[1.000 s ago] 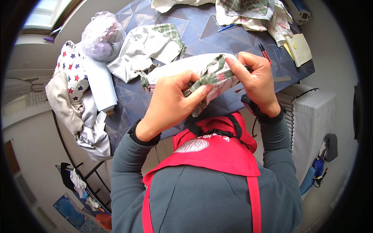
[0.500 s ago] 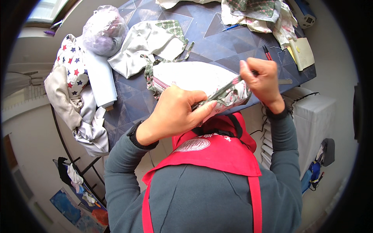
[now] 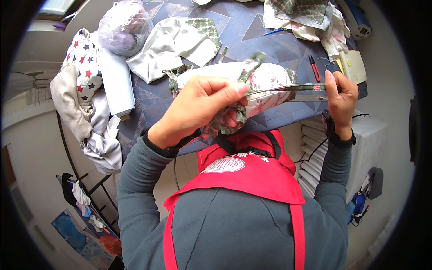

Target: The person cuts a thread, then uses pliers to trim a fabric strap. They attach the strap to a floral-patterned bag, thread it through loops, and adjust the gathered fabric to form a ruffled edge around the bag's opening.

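Left hand [image 3: 198, 105], centre of frame: fingers curled tight around the bunched end of a floral fabric piece [image 3: 263, 81], thumb pressed against its edge. Right hand [image 3: 339, 96], right of centre: fingertips pinched closed on the far end of a narrow fabric strip [image 3: 288, 87], which ran taut between the two hands. The floral fabric piece was held raised just above the near edge of the blue patterned table [image 3: 252, 36], in the middle of the frame.

On the table: white and green cloth [image 3: 173, 42], upper centre-left; red cutter [image 3: 314, 67], upper right, near the right hand; blue pen [image 3: 273, 32], top centre. Star-print fabric [image 3: 78, 63] hung off the table's left side. Red apron [image 3: 252, 173] on the person, lower centre.
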